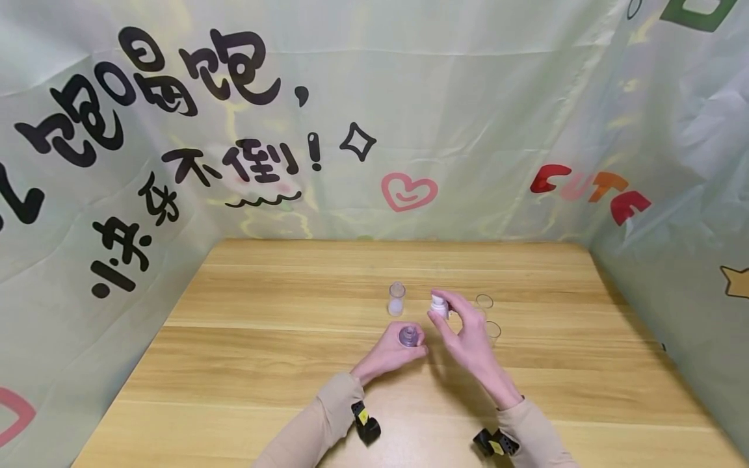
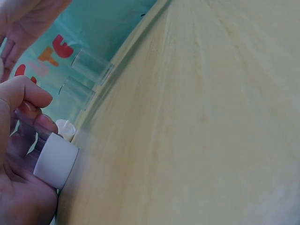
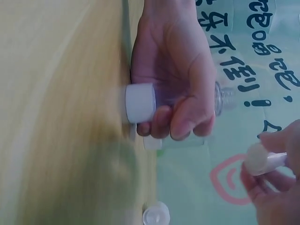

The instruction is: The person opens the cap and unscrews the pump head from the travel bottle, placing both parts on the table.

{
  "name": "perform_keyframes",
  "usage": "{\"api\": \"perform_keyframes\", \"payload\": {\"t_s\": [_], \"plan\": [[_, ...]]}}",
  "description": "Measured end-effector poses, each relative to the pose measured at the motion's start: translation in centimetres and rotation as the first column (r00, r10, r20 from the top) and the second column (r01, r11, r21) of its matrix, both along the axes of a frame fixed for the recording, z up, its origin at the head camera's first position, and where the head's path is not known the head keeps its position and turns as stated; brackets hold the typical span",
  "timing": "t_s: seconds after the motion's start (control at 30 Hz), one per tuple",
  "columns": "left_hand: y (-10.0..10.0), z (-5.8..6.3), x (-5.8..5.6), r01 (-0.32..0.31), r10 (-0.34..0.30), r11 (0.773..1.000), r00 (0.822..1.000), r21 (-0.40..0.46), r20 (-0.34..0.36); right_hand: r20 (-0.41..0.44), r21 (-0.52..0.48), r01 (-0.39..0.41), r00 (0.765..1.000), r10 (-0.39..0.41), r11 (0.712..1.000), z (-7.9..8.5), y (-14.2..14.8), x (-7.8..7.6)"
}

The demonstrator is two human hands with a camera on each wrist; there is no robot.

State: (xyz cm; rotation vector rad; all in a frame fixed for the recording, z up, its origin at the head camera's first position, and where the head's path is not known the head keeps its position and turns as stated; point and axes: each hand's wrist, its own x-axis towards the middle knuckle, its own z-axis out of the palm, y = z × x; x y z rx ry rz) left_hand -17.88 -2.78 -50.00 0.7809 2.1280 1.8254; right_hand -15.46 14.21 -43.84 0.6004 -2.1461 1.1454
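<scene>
My left hand (image 1: 394, 348) curls round a small see-through purplish bottle (image 1: 409, 335) with a bare threaded neck. Its white base (image 3: 140, 103) is near the tabletop in the right wrist view. To the right and a little higher, my right hand (image 1: 468, 331) pinches a white pump top (image 1: 439, 307) between thumb and fingers, apart from the bottle. A second small clear bottle (image 1: 396, 300) with a white lower part stands just behind my left hand.
Two clear open cylinders, a far one (image 1: 484, 301) and a nearer one (image 1: 494, 329), stand right of my right hand. A small white piece (image 3: 156, 214) sits on the wooden table (image 1: 263, 364). Printed cloth (image 1: 468, 117) walls the back and sides.
</scene>
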Motion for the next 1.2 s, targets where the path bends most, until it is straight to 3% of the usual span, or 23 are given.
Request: {"api": "perform_keyframes", "payload": {"t_s": [0.3,0.57,0.8,0.97,1.2], "plan": [[0.0,-0.2,-0.1,0.010,-0.010,0.999,1.000,0.035,0.018,0.117,0.152,0.094,0.987,-0.112,0.984,0.0,0.7,-0.1],[0.2,-0.4,-0.2,0.008,-0.010,0.999,0.999,0.053,0.045,0.208,0.230,0.098,0.967,-0.147,0.968,-0.1,1.0,-0.1],[0.2,-0.3,-0.1,0.016,-0.019,0.998,0.999,0.053,0.042,0.218,0.324,0.104,0.959,-0.181,0.940,-0.6,1.4,-0.1],[0.2,-0.1,0.0,0.012,-0.014,0.999,0.999,0.039,0.052,0.251,0.416,0.088,0.946,-0.207,0.905,-0.8,1.7,-0.1],[0.2,-0.2,0.0,0.011,-0.012,1.000,0.999,0.019,0.053,0.353,0.522,0.016,0.906,-0.234,0.853,-1.4,2.0,-0.1]]}}
